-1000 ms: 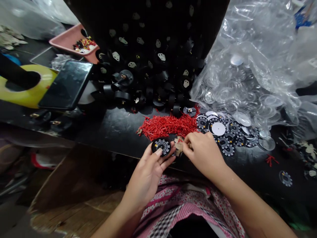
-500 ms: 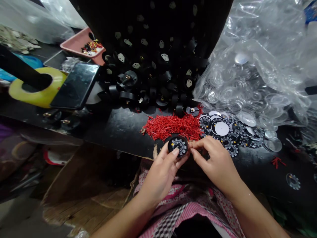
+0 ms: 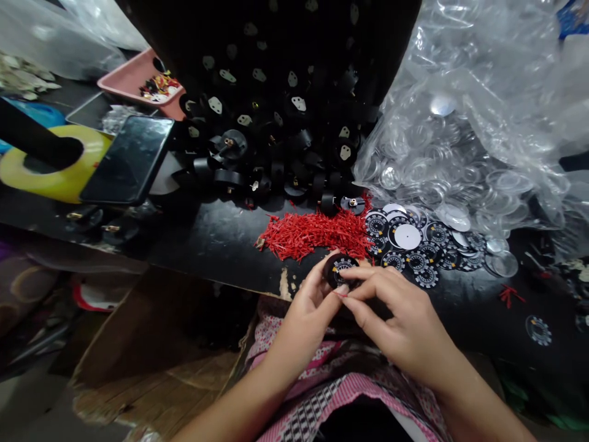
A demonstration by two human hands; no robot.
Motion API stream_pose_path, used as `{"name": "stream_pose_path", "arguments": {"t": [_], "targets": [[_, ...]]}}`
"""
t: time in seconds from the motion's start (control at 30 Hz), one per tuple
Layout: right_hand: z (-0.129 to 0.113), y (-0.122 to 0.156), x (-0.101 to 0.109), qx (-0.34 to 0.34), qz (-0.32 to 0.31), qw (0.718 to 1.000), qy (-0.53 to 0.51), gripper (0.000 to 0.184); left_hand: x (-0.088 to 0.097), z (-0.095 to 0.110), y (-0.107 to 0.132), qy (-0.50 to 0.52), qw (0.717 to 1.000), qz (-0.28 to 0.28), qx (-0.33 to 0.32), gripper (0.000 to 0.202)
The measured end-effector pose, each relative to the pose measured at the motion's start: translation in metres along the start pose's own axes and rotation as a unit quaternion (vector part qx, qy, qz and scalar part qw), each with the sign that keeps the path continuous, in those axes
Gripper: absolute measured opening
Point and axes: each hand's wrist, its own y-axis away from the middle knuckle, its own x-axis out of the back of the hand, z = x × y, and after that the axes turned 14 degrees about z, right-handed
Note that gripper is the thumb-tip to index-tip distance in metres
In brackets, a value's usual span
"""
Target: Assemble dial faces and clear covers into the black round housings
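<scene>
My left hand (image 3: 310,307) is closed around a round black gauge (image 3: 332,267) whose numbered dial faces up. My right hand (image 3: 391,301) reaches over the gauge from the right, its fingers covering part of the dial. A thin red pointer (image 3: 341,294) shows at the pinch of my right hand, close to my left thumb. Just beyond both hands lies a heap of red pointers (image 3: 317,233). Right of that heap, black printed dial discs (image 3: 418,261) are spread in a loose pile, a few with the white side up.
Many black gauge housings (image 3: 230,146) are piled at the back. Clear round lenses (image 3: 427,159) lie in a plastic bag at the right. On the left stand a phone (image 3: 129,159), a yellow tape roll (image 3: 50,178) and a pink tray (image 3: 122,80). The black table's front edge runs before me.
My right hand has moved left, from beside the gauge to over its dial. The gauge is now tilted and partly covered. My view has shifted slightly to the right.
</scene>
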Motion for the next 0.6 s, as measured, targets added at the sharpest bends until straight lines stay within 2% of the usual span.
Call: {"name": "stream_pose_path", "arguments": {"t": [0.23,0.37,0.6], "targets": [[-0.0007,-0.0013,-0.0014,0.077,0.026,0.994,0.079,0.008,-0.0061,0.0072,0.0034,0.015,1.0,0.004,0.023,0.043],[-0.0006,-0.0032,-0.0011,0.095,0.029,0.991,0.087,0.009,-0.0062,0.0087,0.003,0.03,0.999,-0.002,0.018,0.04],[0.0011,-0.004,-0.0049,0.12,0.023,0.986,0.11,0.007,-0.0053,0.0079,0.0021,0.0,1.0,-0.004,0.007,0.045]]}}
